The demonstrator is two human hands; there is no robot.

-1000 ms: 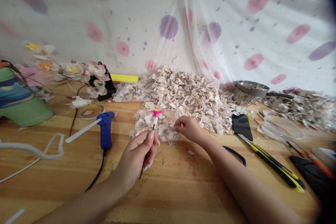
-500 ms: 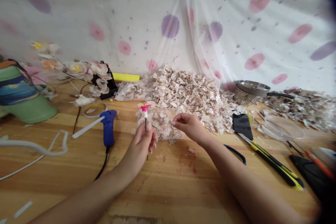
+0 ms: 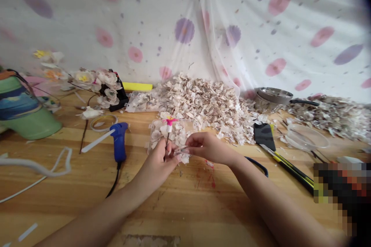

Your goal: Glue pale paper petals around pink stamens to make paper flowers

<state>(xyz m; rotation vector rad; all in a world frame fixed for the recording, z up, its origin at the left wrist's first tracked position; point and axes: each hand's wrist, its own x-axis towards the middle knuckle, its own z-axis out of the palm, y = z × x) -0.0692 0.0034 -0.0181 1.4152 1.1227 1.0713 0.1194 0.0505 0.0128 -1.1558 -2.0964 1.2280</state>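
Observation:
My left hand (image 3: pixel 162 159) is closed on a thin dark flower stem (image 3: pixel 167 143), held upright. On top of the stem sits a bright pink and yellow flower centre (image 3: pixel 170 121) with a white band under it. My right hand (image 3: pixel 211 147) is pinched, its fingertips meeting those of my left hand just right of the stem. Something small and pale shows at the fingertips, too small to name. Beyond and below my hands lies a clear shallow tray (image 3: pixel 150 139) of whitish petals (image 3: pixel 158 129).
A large heap of dried petals (image 3: pixel 203 100) rises behind. To the left are a blue glue gun (image 3: pixel 119 146), a tape roll (image 3: pixel 93 124), white flowers (image 3: pixel 107 81) and a green container (image 3: pixel 43 123). A cutter knife (image 3: pixel 290 168), a clear lid (image 3: pixel 307 137) and a metal pan (image 3: pixel 274 94) are right.
My right hand has moved left and down to meet my left hand. The stem and its pink top have shifted slightly right. The left thumb has moved off the stem toward the right fingers.

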